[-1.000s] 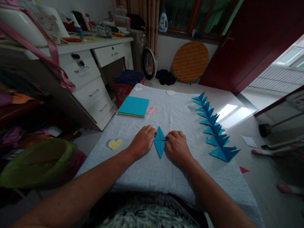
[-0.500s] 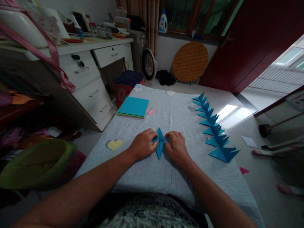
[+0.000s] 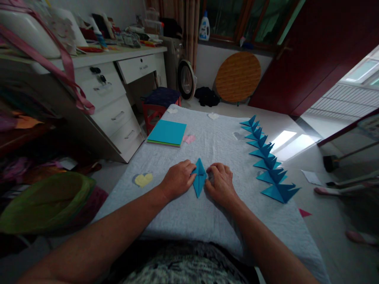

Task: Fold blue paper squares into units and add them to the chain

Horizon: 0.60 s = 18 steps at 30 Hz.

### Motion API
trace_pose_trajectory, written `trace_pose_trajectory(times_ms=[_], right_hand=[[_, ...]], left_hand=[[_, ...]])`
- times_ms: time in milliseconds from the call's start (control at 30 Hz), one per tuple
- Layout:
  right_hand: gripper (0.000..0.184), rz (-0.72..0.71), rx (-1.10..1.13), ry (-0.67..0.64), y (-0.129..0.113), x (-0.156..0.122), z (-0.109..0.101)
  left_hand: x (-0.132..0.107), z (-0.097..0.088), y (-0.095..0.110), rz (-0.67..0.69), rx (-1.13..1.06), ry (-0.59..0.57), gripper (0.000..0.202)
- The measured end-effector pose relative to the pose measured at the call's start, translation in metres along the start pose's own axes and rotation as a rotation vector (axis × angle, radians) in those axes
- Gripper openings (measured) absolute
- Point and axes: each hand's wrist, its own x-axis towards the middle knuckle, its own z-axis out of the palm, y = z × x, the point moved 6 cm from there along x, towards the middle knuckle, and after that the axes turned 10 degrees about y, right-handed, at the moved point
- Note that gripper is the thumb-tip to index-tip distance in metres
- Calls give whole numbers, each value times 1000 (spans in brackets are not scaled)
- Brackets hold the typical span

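Between my hands, a blue sheet of origami paper point(image 3: 200, 179), folded into a narrow diamond, lies flat on the cloth-covered table point(image 3: 183, 221). My left hand point(image 3: 178, 179) pinches its left corner, thumb and fingers together on the paper. My right hand point(image 3: 220, 182) rests at the right corner, its curled fingers against the edge; whether it grips the paper is hard to make out. Along the table's right side stands a row of several folded blue paper cranes point(image 3: 275, 185). Farther off on the left lies a stack of square coloured paper point(image 3: 167, 133), blue on top.
A green-lined bin point(image 3: 47, 201) stands on the floor at the left, below a white drawer desk point(image 3: 109, 94). A stool point(image 3: 161, 98) is beyond the table's far left corner. On the right, a pink paper scrap point(image 3: 304, 213) shows near the table's edge.
My left thumb has drawn back from the middle of the folded paper to its left edge, so more of the diamond shows. The right hand has barely moved.
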Motion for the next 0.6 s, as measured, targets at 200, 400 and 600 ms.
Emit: trace_pose_trajectory(times_ms=[200,400,600], right_hand=[[18,-22,30,7,-1,1,1],[16,-9,101,-19,1,3,5],[31,-85,133,-71,-6,1,7]], left_hand=[[0,0,-1,-15,-26,9,20],[-1,-1,3,-5,-45,20,22],[0,-2,4,-28,-58,41,30]])
